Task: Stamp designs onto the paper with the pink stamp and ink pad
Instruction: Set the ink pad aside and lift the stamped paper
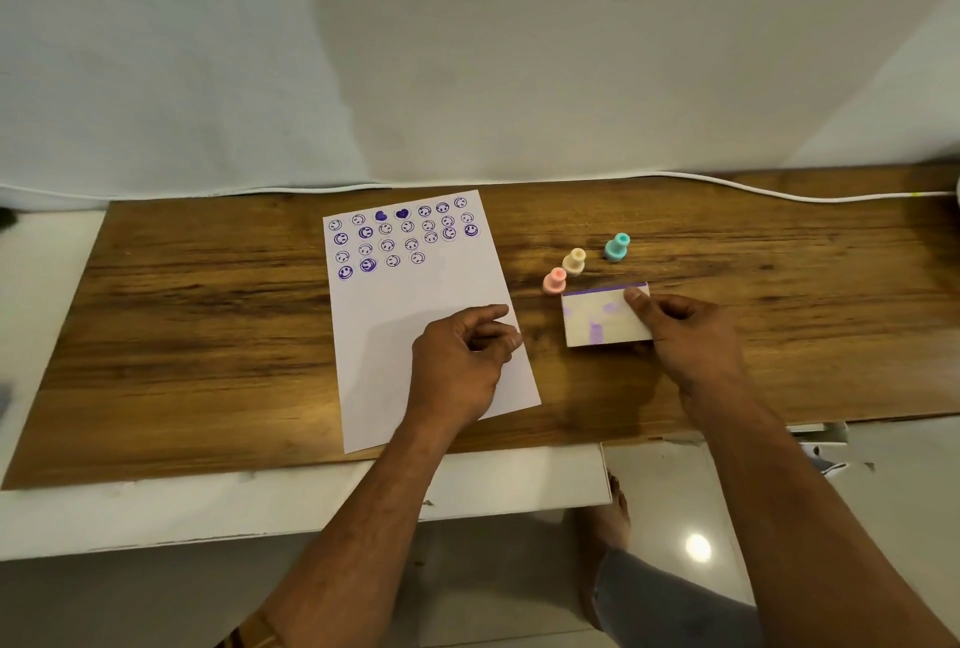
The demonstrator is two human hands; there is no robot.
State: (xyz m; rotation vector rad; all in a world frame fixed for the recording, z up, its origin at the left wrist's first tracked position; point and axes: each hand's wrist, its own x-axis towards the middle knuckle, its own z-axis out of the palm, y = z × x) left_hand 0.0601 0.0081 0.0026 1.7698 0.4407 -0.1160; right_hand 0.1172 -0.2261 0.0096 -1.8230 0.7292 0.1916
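Note:
A white sheet of paper point(415, 304) lies on the wooden tabletop, its upper part filled with several purple smiley and heart prints. My left hand point(460, 361) rests on the paper's lower right part with fingers loosely curled and nothing in them. The ink pad point(597, 317), a pale closed rectangular box with purple smears and a purple strip along its far edge, sits to the right of the paper. My right hand point(680, 330) grips its right end, thumb on the lid. The pink stamp point(555, 280) stands upright just beyond the pad's far left corner, untouched.
A beige stamp point(575, 261) and a teal stamp point(617, 247) stand upright behind the pink one. A white cable point(727, 186) runs along the table's back edge by the wall. The wooden top point(208, 335) overhangs a white base; my knee and bare foot show below.

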